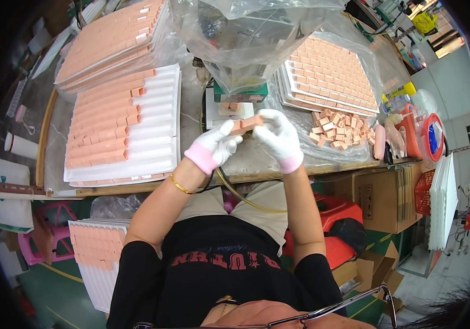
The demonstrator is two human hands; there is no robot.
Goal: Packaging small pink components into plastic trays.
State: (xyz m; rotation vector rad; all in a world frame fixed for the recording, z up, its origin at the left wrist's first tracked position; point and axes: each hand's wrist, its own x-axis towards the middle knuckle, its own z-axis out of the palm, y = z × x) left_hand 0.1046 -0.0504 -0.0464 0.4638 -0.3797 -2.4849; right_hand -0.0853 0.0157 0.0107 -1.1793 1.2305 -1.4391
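Observation:
Both hands wear white gloves with pink cuffs and meet in front of my body, above the table's near side. My left hand [214,146] is closed, pinching a small peach-coloured block [237,129] between thumb and fingers. Beside it, a second peach block [252,122] is gripped by my right hand [279,137]. The two blocks touch or nearly touch; which cannot be told. Just beyond is a small white stand [217,113] with another peach piece [231,107] on it, in front of a green box [254,96]. A loose pile of peach blocks [338,130] lies right of my right hand.
A white ridged tray [155,115], partly filled with rows of peach blocks, lies at left. Stacked filled trays stand at far left [108,44] and far right [331,71]. Clear plastic sheeting [246,33] hangs over the middle. A yellowish hose [240,198] crosses the table's front edge.

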